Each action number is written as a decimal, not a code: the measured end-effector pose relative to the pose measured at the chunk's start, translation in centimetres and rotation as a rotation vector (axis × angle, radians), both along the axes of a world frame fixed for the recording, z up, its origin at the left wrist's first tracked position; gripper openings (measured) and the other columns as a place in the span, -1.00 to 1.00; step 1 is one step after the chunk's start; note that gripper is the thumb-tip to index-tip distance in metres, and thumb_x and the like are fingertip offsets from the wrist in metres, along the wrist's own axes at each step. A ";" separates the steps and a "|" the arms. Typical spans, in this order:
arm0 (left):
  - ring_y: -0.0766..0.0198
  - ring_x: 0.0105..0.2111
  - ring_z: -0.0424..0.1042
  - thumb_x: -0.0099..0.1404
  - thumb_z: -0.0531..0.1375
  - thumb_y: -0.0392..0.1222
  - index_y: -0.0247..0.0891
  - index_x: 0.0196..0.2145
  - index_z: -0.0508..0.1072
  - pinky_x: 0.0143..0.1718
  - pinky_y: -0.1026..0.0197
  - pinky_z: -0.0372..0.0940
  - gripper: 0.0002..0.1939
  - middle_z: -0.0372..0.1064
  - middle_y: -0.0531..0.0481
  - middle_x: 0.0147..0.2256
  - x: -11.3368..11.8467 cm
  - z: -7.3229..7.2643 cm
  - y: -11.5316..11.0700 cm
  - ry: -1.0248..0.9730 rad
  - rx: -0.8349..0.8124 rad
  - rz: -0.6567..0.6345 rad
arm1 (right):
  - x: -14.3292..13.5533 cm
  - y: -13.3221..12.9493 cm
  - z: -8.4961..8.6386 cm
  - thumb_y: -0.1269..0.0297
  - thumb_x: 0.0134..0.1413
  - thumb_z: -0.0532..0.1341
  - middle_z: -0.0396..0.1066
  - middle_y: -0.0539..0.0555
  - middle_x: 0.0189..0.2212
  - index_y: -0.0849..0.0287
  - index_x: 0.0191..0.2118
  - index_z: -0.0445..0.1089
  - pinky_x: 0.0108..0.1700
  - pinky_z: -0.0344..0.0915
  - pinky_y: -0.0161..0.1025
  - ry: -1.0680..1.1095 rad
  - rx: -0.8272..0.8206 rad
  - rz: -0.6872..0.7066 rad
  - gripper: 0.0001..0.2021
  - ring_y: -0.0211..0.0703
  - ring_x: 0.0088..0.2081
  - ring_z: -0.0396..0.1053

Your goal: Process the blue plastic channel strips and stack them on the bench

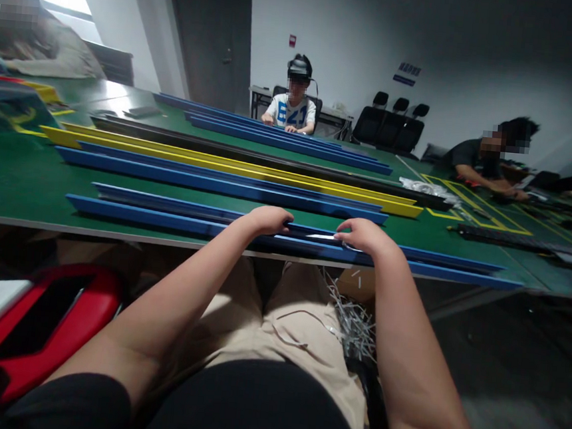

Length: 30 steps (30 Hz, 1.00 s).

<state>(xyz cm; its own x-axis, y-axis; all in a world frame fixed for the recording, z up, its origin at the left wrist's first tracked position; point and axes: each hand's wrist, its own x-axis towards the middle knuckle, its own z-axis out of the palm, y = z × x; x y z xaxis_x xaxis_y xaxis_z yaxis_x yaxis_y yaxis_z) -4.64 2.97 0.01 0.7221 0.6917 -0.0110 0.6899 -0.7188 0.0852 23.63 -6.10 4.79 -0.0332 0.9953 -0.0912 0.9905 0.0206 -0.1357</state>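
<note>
A long blue channel rail [165, 216] lies along the near edge of the table, its open trough facing up. Over its middle, my left hand [269, 220] is closed, fingertips curled down into the trough; what they grip is hidden. A short way to the right, my right hand [364, 235] pinches a thin white strip [321, 236] between thumb and fingers. That strip lies along the trough, in the gap between my hands.
Beyond lie another blue rail [209, 181], a yellow rail [250, 169], a black rail [290, 165] and more blue rails [292, 141]. Cut strips [354, 320] are heaped below by my legs. A red chair [65, 329] stands at left. Several people sit around the green table [9, 170].
</note>
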 end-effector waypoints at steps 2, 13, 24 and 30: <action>0.13 -0.29 0.49 0.28 0.19 0.05 -0.10 -0.16 0.51 -0.40 0.23 0.15 -0.74 0.56 -0.05 -0.21 0.0 0.0 0.1 -0.001 0.002 -0.010 | 2.7 -0.4 0.6 -0.05 0.09 0.31 0.59 0.08 -0.13 0.03 -0.10 0.60 -0.11 0.32 -0.29 -0.035 -0.033 -0.050 -0.65 -0.06 -0.10 0.49; 0.15 -0.27 0.49 0.28 0.18 0.07 -0.10 -0.15 0.51 -0.41 0.24 0.17 -0.71 0.57 -0.03 -0.21 -0.1 0.4 -0.2 0.024 -0.013 0.017 | 6.5 -1.0 -0.6 -0.15 0.05 0.30 0.58 0.11 -0.12 -0.04 -0.09 0.60 -0.15 0.33 -0.23 -0.299 -0.127 -0.233 -0.60 -0.02 -0.11 0.50; 0.13 -0.23 0.51 0.27 0.19 0.05 -0.11 -0.12 0.53 -0.32 0.25 0.24 -0.70 0.57 -0.05 -0.19 0.1 0.6 -0.3 0.039 -0.028 0.035 | 4.6 -1.6 -1.4 0.02 0.14 0.27 0.53 0.22 -0.04 0.06 -0.07 0.57 -0.05 0.37 -0.12 -0.382 -0.074 -0.294 -0.68 0.06 -0.01 0.48; 0.11 -0.23 0.51 0.25 0.18 0.07 -0.11 -0.09 0.54 -0.31 0.23 0.26 -0.65 0.57 -0.07 -0.17 0.3 0.7 -0.1 0.050 -0.072 0.066 | 3.7 -1.8 -1.5 0.10 0.15 0.27 0.54 0.24 -0.06 0.10 -0.08 0.57 -0.04 0.39 -0.11 -0.403 -0.055 -0.331 -0.70 0.06 -0.02 0.49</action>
